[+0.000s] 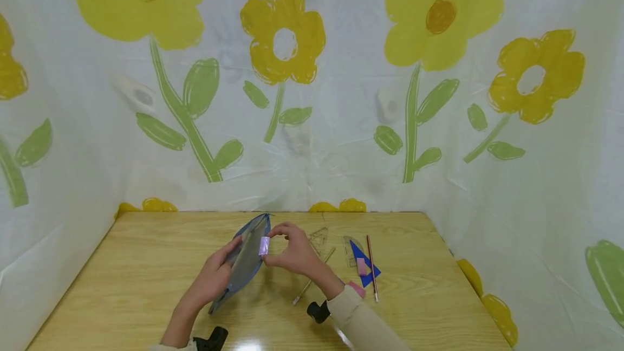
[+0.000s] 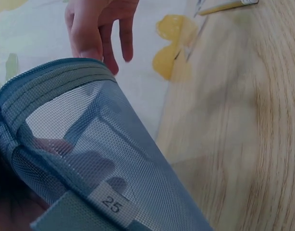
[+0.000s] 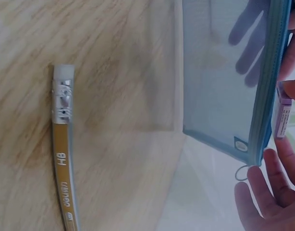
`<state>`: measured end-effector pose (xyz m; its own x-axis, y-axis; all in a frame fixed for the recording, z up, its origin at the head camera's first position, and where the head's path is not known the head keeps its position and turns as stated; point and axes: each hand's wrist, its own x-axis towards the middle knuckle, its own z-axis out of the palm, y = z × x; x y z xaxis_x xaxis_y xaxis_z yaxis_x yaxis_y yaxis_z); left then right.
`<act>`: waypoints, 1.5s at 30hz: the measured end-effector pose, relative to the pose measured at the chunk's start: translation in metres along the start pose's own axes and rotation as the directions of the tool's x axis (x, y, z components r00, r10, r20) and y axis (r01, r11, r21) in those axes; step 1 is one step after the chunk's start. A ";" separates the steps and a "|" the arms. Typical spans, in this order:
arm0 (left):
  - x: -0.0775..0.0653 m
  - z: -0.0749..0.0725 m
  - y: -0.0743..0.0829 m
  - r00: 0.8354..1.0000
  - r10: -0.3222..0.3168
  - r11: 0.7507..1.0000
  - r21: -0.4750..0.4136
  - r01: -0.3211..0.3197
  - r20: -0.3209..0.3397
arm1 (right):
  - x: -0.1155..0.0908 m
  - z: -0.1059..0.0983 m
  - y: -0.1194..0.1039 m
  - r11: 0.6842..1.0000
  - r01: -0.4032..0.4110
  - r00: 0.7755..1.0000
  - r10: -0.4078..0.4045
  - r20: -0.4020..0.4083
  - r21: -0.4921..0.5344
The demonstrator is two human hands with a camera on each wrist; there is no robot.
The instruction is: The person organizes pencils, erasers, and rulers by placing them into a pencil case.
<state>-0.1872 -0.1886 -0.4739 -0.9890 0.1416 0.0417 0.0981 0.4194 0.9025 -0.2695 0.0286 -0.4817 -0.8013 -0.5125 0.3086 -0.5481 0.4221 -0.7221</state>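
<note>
My left hand (image 1: 209, 280) grips a blue-grey mesh zipper pouch (image 1: 246, 256) and tilts it up above the table's left-centre. In the left wrist view the mesh pouch (image 2: 133, 139) bears a tag marked 25, and fingers show through it. Between thumb and fingertips, my right hand (image 1: 297, 253) pinches a small purple block (image 1: 264, 246) in a shiny wrapper, right at the pouch's zipped edge. In the right wrist view the purple block (image 3: 282, 115) shows a white printed label beside the blue zipper (image 3: 270, 82).
Under my right forearm lies an HB pencil (image 1: 304, 288), near a clear set square (image 1: 319, 238). Farther right are a clear protractor (image 1: 348, 251), a blue triangle (image 1: 358, 252), a pink eraser (image 1: 361, 267) and a red pencil (image 1: 372, 264). Another pink piece (image 1: 357, 288) is partly hidden by the right sleeve.
</note>
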 end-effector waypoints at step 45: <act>-0.002 0.004 0.001 0.999 0.006 1.000 0.027 -0.005 -0.044 | 0.011 -0.009 -0.006 0.995 0.015 0.998 -0.021 -0.062 -0.100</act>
<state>-0.1846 -0.1846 -0.4744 -0.9923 0.1050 0.0659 0.1060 0.4424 0.8906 -0.2773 0.0270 -0.4684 -0.8029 -0.4740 0.3614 -0.5810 0.4870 -0.6521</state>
